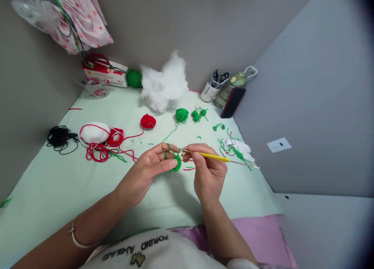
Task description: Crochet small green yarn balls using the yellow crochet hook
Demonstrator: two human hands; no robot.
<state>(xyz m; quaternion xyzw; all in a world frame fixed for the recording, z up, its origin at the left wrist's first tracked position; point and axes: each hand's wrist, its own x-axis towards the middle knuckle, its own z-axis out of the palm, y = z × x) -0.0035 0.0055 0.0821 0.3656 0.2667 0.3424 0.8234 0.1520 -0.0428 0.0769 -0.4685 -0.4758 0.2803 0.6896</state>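
Observation:
Pinched between the thumb and fingers of my left hand [153, 160] is a small round piece of green crochet [176, 164]. Green yarn loops over the left fingers and runs back to a green yarn ball [181, 115] on the table. My right hand [209, 173] grips a crochet hook [214, 157] with a yellow handle, held like a pen. The hook's thin metal tip points left and meets the yarn at the top edge of the green piece; the exact stitch is too small to make out.
Left of my hands lie a white yarn ball [95, 132], tangled red yarn [99, 151], black yarn [60, 138] and a red yarn ball [148, 121]. White stuffing [164, 84], scissors [97, 62], a pen cup [209, 90], a bottle [223, 95] and a phone [233, 102] stand along the back. Yarn scraps [239, 154] lie at right.

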